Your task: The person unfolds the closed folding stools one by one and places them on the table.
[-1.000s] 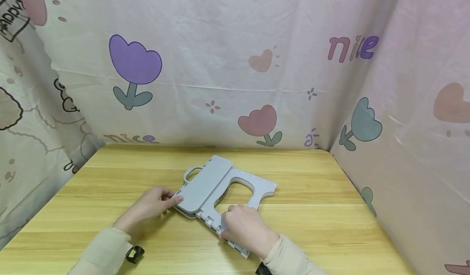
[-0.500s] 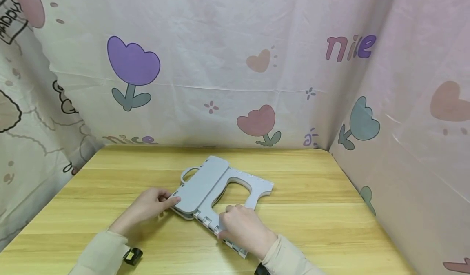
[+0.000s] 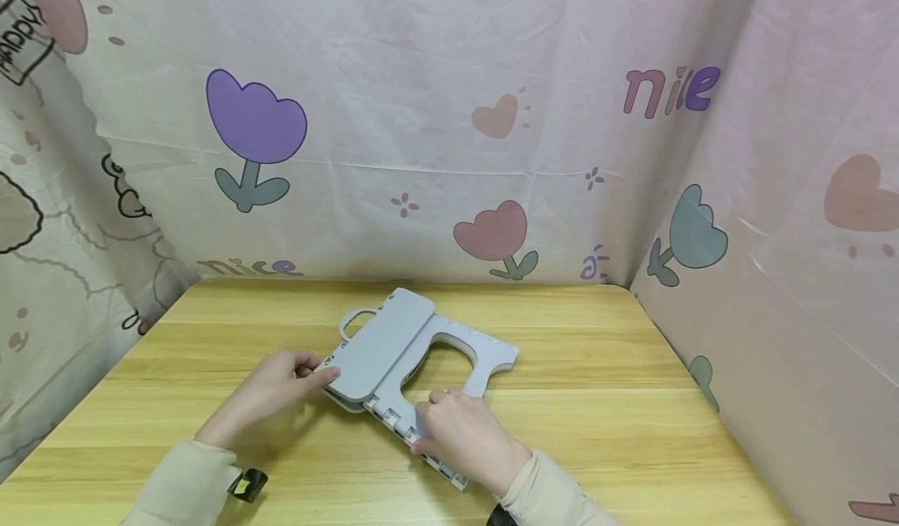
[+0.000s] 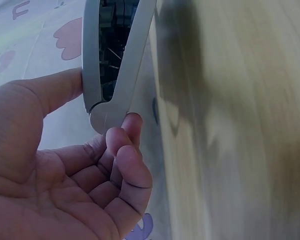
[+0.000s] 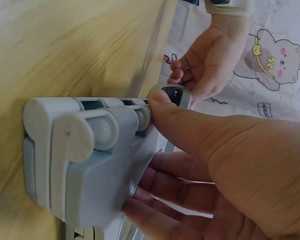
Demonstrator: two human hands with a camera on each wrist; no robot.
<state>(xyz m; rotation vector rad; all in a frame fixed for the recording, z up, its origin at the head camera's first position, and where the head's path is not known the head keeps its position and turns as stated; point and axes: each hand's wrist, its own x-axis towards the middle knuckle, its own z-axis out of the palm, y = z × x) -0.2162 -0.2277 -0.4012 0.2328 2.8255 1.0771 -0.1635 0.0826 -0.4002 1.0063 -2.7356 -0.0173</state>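
Hinged folding piece: plain light grey. Tabletop: yellow-tan, streaked wood grain. Backdrop cloth: off-white to pinkish, printed with purple tulip, dusty-pink tulip, grey-teal tulip, peach heart; "nice" lettering goes red-pink to purple. Bear print: grey-beige, pink cheeks, yellow accents. Sleeves: plain cream. Left wrist device: black, yellow patch.

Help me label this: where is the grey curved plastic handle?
In the head view, the handle juts left from the grey folding plastic stool, beyond the left hand.
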